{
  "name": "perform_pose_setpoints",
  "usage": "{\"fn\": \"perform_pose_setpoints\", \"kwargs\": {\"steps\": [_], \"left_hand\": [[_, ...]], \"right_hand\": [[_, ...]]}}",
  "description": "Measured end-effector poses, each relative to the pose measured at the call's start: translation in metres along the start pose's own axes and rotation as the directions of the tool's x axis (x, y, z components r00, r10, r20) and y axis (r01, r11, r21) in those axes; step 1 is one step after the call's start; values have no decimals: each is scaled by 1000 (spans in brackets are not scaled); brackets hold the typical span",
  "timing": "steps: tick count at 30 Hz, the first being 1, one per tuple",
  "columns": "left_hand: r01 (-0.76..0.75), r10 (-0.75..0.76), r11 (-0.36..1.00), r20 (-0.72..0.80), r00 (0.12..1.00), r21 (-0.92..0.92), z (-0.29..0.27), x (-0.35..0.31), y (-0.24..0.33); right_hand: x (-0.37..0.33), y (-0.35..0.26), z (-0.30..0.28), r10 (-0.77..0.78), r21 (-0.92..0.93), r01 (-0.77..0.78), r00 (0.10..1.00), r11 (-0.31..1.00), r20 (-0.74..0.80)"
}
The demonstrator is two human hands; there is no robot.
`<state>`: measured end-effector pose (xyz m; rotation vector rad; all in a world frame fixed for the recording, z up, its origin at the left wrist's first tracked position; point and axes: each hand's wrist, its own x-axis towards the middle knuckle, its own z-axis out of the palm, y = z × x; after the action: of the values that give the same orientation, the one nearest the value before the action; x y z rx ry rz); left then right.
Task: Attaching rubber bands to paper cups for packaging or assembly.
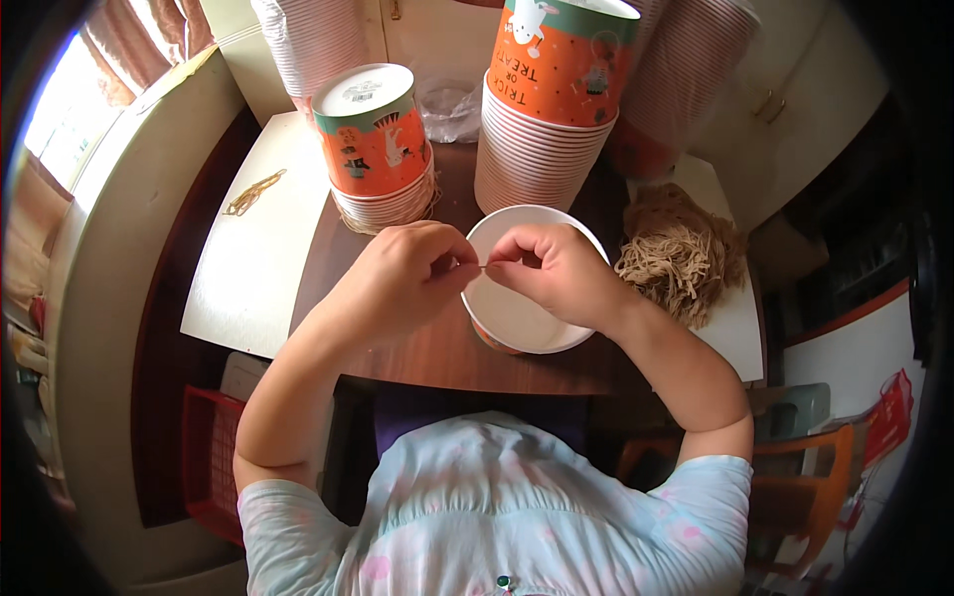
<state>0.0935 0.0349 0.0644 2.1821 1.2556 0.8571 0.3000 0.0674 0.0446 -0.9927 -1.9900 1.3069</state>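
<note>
My left hand [415,266] and my right hand [558,273] meet over an open white paper bucket [517,323]. Thumb and fingers of each are pinched together on a short, thin tan string [484,267] running between them. The bucket stands upright near the table's front edge, with a sliver of orange outside showing below its rim. Just beyond my left hand is a short stack of upside-down orange and green printed buckets [373,149], with loose tan strings [434,194] around its lower part. To the right of my right hand lies a large heap of tan strings [681,256].
A tall stack of upside-down buckets [542,154] rises behind the open one. Plastic-wrapped bucket stacks [313,40] stand further back on both sides. A few strings [255,194] lie on the white left leaf of the brown table [417,348]. A wooden chair [800,487] is at right.
</note>
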Motion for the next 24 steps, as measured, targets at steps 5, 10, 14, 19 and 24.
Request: {"fn": "perform_pose_setpoints", "kwargs": {"steps": [5,10,14,19,24], "left_hand": [[169,-181,980,-126,975,-101,20,-6,-40],[243,-252,957,-41,967,-157,36,-10,-49],[256,-261,955,-19,965,-150,37,-9,-50],[242,-250,958,-34,968,-155,38,-9,-51],[285,-288,942,6,957,-177,34,-6,-44]], "right_hand": [[16,26,-3,159,-88,-157,987,984,12],[21,27,1,164,-134,-162,987,978,-3],[23,27,4,207,-124,-205,978,971,0],[25,27,7,201,-141,-200,980,970,-3],[26,29,9,184,-124,-185,983,975,-21]]}}
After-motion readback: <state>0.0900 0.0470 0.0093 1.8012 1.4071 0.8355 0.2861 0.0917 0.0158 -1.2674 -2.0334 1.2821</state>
